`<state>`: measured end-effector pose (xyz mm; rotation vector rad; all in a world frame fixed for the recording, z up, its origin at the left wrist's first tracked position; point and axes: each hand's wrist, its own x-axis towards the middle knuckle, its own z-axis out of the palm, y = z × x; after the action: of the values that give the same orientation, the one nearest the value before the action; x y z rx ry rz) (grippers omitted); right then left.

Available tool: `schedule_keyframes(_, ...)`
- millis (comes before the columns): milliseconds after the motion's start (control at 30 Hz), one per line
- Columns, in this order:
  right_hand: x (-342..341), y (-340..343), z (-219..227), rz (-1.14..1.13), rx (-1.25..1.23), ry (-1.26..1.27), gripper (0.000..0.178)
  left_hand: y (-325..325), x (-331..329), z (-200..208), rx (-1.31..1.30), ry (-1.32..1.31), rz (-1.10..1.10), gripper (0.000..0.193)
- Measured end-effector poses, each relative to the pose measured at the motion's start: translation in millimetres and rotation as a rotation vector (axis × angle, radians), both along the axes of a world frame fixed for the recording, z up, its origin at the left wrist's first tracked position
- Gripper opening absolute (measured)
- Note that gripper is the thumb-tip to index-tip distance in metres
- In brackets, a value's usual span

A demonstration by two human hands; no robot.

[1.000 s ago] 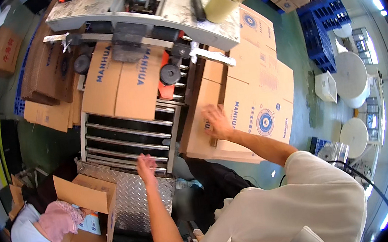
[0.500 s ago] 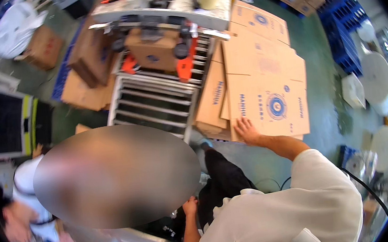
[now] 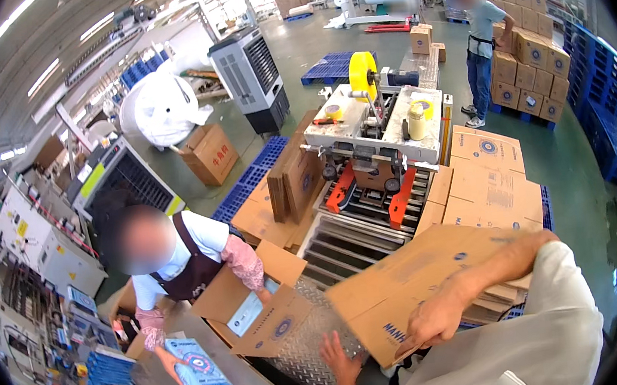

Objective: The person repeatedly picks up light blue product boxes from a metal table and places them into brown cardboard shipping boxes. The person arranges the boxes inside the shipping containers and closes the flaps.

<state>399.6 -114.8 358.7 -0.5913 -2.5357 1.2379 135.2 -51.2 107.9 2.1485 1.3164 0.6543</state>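
Note:
A flattened brown carton (image 3: 400,280) with blue print is lifted off the pile, tilted across my front. My right hand (image 3: 434,318) is closed on its near edge. My left hand (image 3: 341,358) is beside the carton's near left corner, empty, with fingers spread, over a diamond-patterned metal plate (image 3: 306,347). Left of it stands an open carton (image 3: 288,322) with a blue pack (image 3: 246,313) inside. A co-worker in a dark apron reaches into that carton with one hand and holds another blue pack (image 3: 201,373) in the other.
A roller conveyor (image 3: 344,241) leads to a carton-sealing machine (image 3: 377,132) with a yellow tape roll. Stacked flattened cartons (image 3: 485,193) lie right of it. Another person stands by stacked boxes (image 3: 535,56) at the back right. A grey air cooler (image 3: 248,78) stands behind.
My right hand, earlier resting on the pile, has picked up a flattened carton and brought it toward me. My left hand has moved forward. The view has tilted up.

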Motion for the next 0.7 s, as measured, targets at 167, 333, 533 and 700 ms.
schedule_keyframes(167, -5.0, 73.0, 75.7, 0.150, 0.447, -0.098, 0.043, 0.7, -109.2, -15.0, 0.239, -0.330, 0.190, 0.026)
schedule_keyframes(333, 31.7, 172.8, 31.8, -0.198, 0.063, 0.264, 0.037, -56.1, -110.4, 149.4, -0.178, 0.357, 0.324, 0.055)
schedule_keyframes(533, -15.0, 222.3, -175.7, -0.847, -1.157, 0.582, 0.103, -35.3, -89.8, 167.3, -0.177, 0.336, 0.269, 0.056)
schedule_keyframes(700, -70.9, 182.7, -215.8, -0.935, -0.706, 0.718, 0.110, -12.4, -71.4, 168.9, -0.204, 0.302, 0.273, 0.057)
